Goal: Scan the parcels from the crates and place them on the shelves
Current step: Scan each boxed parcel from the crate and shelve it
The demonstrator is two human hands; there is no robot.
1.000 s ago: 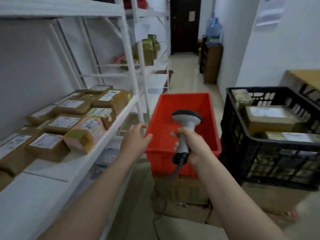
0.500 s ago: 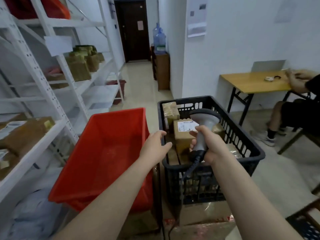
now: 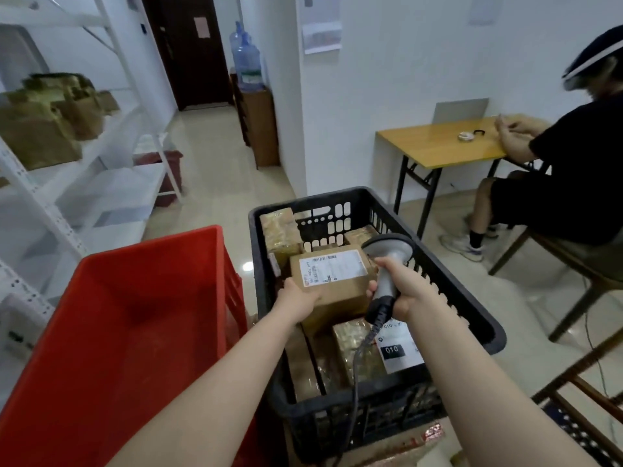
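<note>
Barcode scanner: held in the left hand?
No, the right hand grips the barcode scanner, while the left hand holds a labelled cardboard parcel.

Single wide-angle view from the person's head, facing forward and down, black crate (image 3: pixel 320 199) close below centre, red crate (image 3: pixel 135 332) near at lower left, shelves (image 3: pixel 101 197) left, table (image 3: pixel 438 143) farther right
</note>
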